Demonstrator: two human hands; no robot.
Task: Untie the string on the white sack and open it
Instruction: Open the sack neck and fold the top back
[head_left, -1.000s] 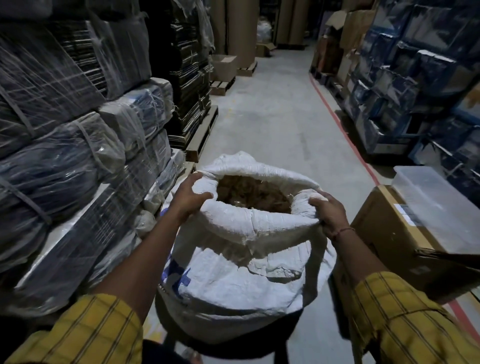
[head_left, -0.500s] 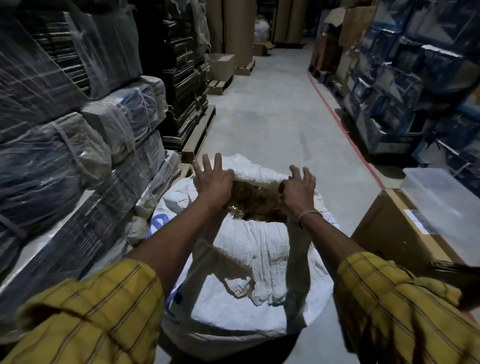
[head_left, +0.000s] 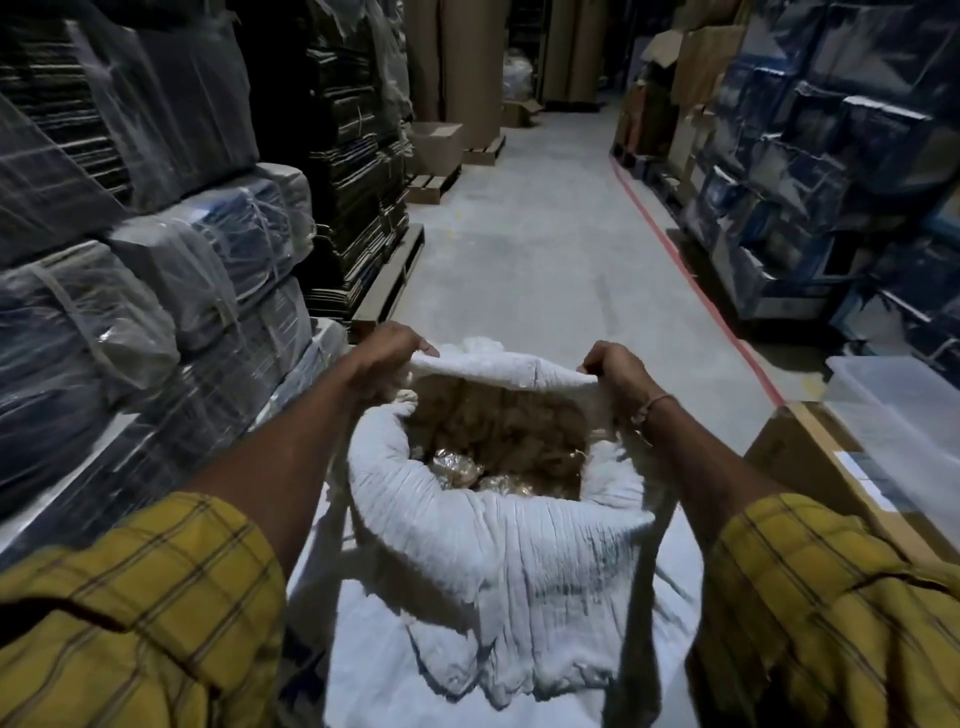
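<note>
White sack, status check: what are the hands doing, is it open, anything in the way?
Left hand and right hand both gripping far rim of white woven sack. Mouth open, brownish contents showing; no string seen. Nothing blocking.

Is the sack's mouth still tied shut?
No, the white sack gapes open, both hands (left hand, right hand) pulling its far rim up over brownish contents.

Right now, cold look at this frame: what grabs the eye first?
The white sack fills the centre foreground, mouth wide open on brownish contents in clear wrap. The left hand and right hand each grip the far rim, stretching it taut between them. Behind, a grey aisle runs between wrapped bundles on the left and blue stacked cartons on the right.
</note>
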